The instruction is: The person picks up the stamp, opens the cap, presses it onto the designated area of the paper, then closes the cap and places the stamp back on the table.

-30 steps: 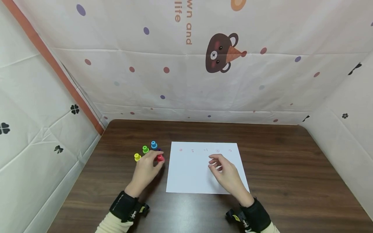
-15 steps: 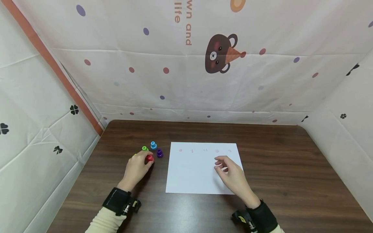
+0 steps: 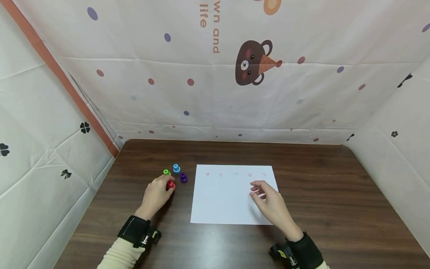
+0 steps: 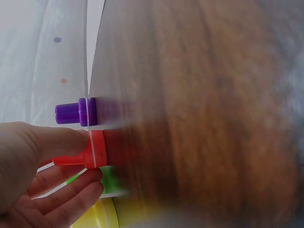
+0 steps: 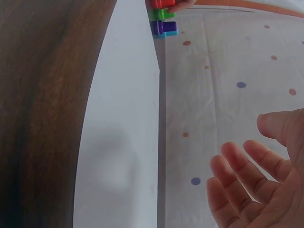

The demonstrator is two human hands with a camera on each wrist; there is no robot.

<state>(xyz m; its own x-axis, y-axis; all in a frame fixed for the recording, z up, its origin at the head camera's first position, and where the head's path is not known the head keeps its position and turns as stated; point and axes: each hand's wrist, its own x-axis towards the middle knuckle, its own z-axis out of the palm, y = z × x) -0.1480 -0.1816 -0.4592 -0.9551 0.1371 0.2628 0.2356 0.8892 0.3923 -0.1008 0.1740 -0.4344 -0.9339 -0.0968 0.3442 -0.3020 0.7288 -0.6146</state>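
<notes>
My left hand [image 3: 156, 196] pinches a small red toy stamp [image 3: 170, 185] between thumb and fingers. In the left wrist view the red stamp's wide base is at the table surface, between a purple stamp [image 4: 76, 112] and a yellow stamp [image 4: 107, 213]. Behind the fingers, a green stamp [image 3: 166, 172] is partly covered; a blue stamp [image 3: 176, 169] stands farther back. The head view hides the yellow one behind my hand. Over the right part of a white paper sheet [image 3: 228, 201], my right hand [image 3: 273, 205] hovers with loosely curled fingers, holding nothing.
A row of small, faint red marks [image 3: 236, 173] runs along the sheet's far edge; their shapes are too small to read. The dark wooden table [image 3: 322, 194] ends at a printed cloth backdrop [image 3: 215, 93] behind and at both sides.
My left hand has carried the red stamp leftward, away from the purple one, which now shows fully. My right hand has shifted slightly right and toward the near side.
</notes>
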